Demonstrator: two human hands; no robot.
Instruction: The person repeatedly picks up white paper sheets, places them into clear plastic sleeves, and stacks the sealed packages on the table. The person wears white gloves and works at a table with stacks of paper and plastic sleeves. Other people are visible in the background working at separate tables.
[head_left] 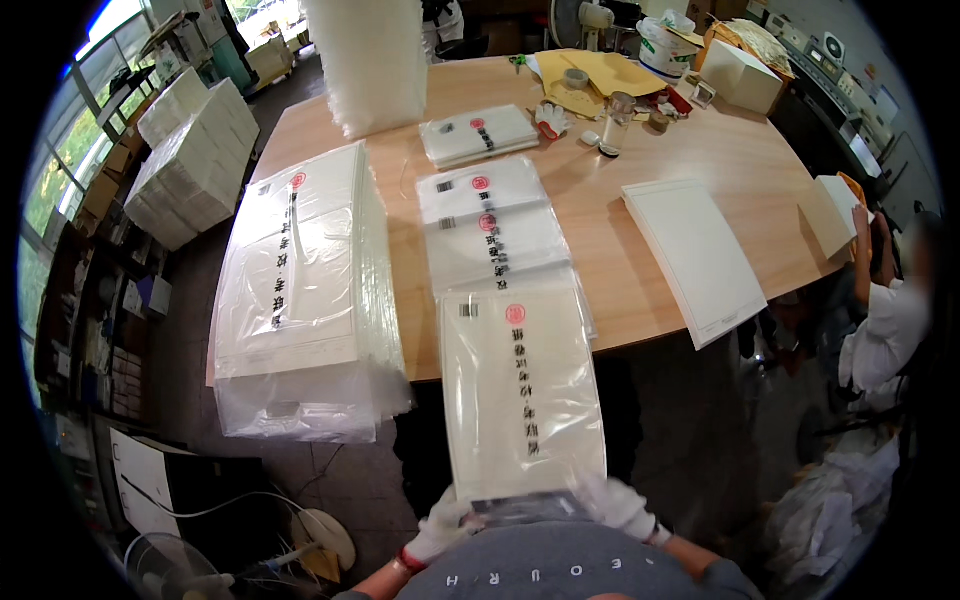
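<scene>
A flat rectangular packet (521,390) — white paper sealed in glossy clear plastic, a red round stamp and a column of dark print on its face — is held by its near edge in front of the person's chest, its far end reaching over the table edge. It is gripped at the lower left corner by the left hand (440,528) and at the lower right corner by the right hand (617,505); both are in white knit gloves, fingers closed on the film.

On the light wooden table (620,280), just beyond the packet, more bagged packets (490,232) are laid in an overlapping row, with a smaller pile (478,134) farther back. To the left a thick stack of bagged sheets (300,285) overhangs the table edge, its plastic crinkled and shiny. To the right a plain white board (696,255) lies flat — matte, rectangular. A tall pile of clear bags (368,62) stands at the far side. Another person in a white sleeve (885,325) is seen at the right.
</scene>
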